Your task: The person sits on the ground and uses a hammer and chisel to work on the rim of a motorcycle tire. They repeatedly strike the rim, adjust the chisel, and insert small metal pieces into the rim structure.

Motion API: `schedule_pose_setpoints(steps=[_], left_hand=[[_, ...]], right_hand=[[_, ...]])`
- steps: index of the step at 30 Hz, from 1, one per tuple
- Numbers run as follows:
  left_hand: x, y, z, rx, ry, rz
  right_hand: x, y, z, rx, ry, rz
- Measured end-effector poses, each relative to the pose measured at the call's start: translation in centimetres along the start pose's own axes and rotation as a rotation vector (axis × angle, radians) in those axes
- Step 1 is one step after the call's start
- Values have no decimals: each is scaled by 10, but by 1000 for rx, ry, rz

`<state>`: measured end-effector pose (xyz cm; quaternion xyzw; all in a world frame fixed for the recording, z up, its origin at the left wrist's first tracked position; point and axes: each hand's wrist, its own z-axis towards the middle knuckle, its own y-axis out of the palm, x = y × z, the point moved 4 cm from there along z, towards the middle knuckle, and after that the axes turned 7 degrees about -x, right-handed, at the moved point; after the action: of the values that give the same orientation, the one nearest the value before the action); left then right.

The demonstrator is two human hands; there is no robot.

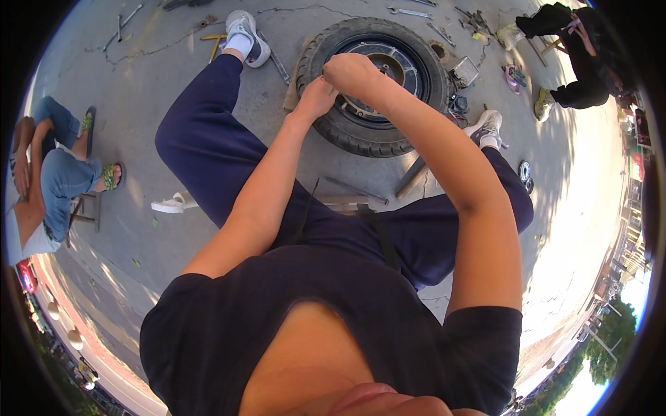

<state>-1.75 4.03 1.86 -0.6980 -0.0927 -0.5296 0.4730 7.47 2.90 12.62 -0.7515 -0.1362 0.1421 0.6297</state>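
Tyre [361, 132] on wheel, flat on concrete between our feet. We judge it heavy and stiff, best gripped at its rim. Left hand [316, 97] and right hand [350, 73] are curled above the hub; whether they grip anything, we cannot tell.

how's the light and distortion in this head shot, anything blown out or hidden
Head view: hard sunlight, the lower right corner blown out; fisheye bends the pavement toward a black rim; both hands, left hand and right hand, sharp over the tyre, hiding the hub.

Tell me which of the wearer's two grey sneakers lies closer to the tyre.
The right sneaker, beside the tyre at its lower right edge; the left sneaker sits farther off, upper left.
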Motion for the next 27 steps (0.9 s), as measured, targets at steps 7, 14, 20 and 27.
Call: schedule_pose_setpoints(steps=[7,14,20,27], left_hand=[[15,2,4,-24,-77,-91],[-5,4,-4,144,-59,-206],[-5,3,-4,156,-82,-188],[-12,6,-4,297,10,-202]], right_hand=[[58,60,3,-139,546,710],[35,43,-30,-534,917,1581],[26,8,-18,-83,201,166],[-4,6,-20,-84,182,-28]])
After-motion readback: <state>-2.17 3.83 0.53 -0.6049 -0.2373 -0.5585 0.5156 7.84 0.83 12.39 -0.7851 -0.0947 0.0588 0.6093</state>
